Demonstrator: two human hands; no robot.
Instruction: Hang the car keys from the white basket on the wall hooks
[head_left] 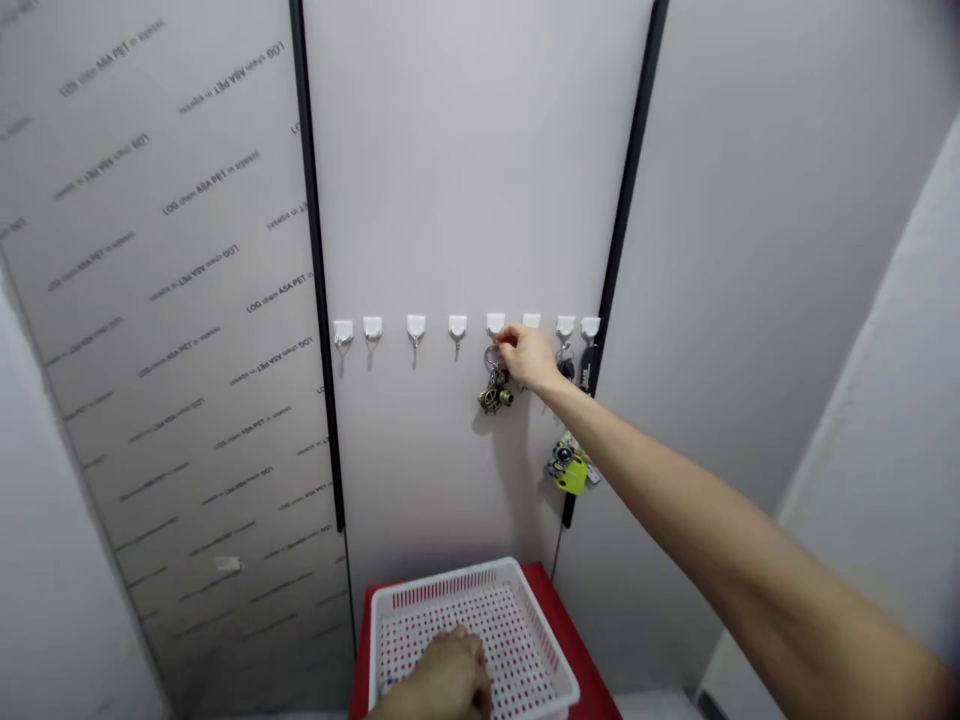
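Observation:
My right hand (526, 356) pinches the ring of a keychain (495, 398) just below a white wall hook (496, 323). Bronze-coloured charms dangle from that ring; whether it sits on the hook I cannot tell. Over the white plastic basket (551, 650), my left hand (450, 675) is closed with its fingers curled under, and anything inside it is hidden. Beside my right wrist, other keys (565, 368) hang from the hooks to the right, with a yellow-green tag (572, 476) lower down. Another hook (531, 320) is partly covered by my right hand.
Several white hooks, such as one at the left (416, 325), run in a row across the pale panel (465, 180). Black strips (319, 260) edge the panel. The basket rests on a red surface (592, 690). Printed film (202, 330) covers the left panel.

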